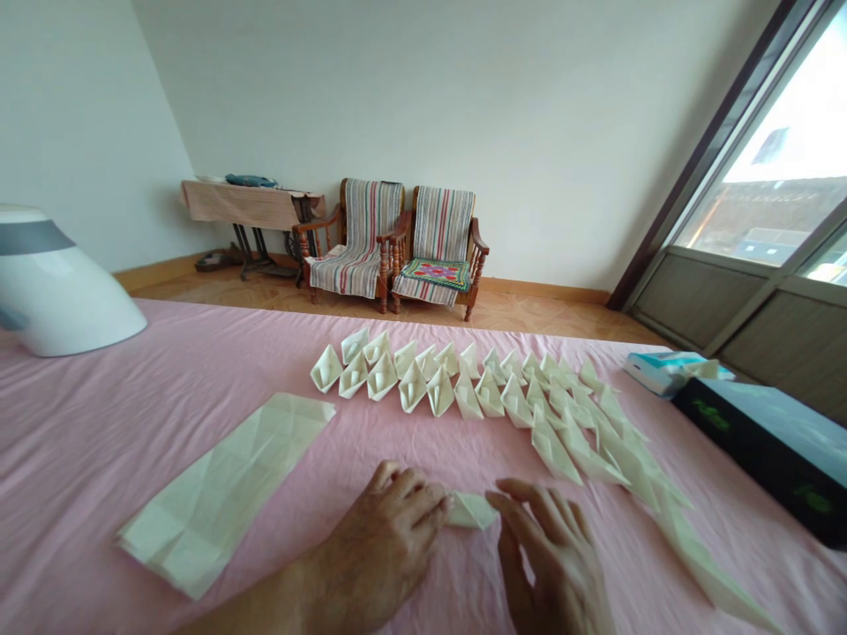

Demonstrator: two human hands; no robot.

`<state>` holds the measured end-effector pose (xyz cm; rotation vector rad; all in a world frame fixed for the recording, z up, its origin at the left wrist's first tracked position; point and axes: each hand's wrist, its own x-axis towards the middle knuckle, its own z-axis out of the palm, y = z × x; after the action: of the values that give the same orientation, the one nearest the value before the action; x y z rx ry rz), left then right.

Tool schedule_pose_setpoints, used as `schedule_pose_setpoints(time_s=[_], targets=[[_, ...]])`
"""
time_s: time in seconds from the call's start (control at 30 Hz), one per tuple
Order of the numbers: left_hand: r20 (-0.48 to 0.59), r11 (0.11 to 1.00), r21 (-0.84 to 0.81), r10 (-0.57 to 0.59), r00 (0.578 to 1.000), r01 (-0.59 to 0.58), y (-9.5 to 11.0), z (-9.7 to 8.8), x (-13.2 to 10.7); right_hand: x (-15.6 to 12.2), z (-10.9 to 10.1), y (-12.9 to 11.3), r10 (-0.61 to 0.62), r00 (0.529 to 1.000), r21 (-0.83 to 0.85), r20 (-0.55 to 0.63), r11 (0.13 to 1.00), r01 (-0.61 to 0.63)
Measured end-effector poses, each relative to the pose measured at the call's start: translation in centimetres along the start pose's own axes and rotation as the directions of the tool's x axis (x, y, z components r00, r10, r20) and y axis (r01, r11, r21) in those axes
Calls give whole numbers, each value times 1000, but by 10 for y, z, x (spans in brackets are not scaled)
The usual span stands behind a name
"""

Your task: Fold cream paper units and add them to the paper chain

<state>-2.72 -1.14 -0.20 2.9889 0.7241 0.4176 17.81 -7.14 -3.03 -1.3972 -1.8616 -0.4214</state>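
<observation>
A small pale folded paper (471,511) lies on the pink cloth between my two hands. My left hand (390,538) has its fingers curled over the paper's left end, pinning it to the cloth; the fingertips partly hide that end. My right hand (552,551) is at the other end, its index fingertip at the paper's right corner. Its thumb is apart from the index finger, with nothing between them. Ahead stand several folded paper boats (414,386) in rows that curve down the right side. Left of my hands is a stack of creased paper sheets (228,485).
The pink cloth (218,353) covers the whole work surface. A white rounded object (66,300) stands at far left. A black box (754,450) and a blue-white tissue pack (662,370) lie at right. Two wooden armchairs (390,287) and a cloth-covered table (244,205) stand by the wall.
</observation>
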Motion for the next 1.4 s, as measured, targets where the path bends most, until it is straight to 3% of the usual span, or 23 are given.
schedule_pose_setpoints(time_s=[0.1,0.27,0.43,0.67,0.97,1.27,1.4], targets=[[-9,1000,-18,-6,1000,6,-1,1,0,-10,5,-4,-140,988,85,70,987,134],[-15,999,-22,34,999,-34,-4,-2,-3,-22,16,3,-180,959,87,218,982,165],[3,998,-3,65,998,-65,-8,-7,-7,-23,16,4,-161,961,39,226,987,157],[12,995,61,73,997,-73,-5,-4,-8,-20,17,-3,-277,935,-154,221,937,314],[-60,998,45,49,997,-47,-4,2,-15,-27,13,-13,-182,962,-304,205,922,239],[-193,999,-51,8,981,-18,-3,2,-18,-30,16,-2,-221,969,-246,107,939,242],[-186,987,-158,-49,981,19,-4,1,-17,-31,20,1,-162,980,-167,120,969,181]])
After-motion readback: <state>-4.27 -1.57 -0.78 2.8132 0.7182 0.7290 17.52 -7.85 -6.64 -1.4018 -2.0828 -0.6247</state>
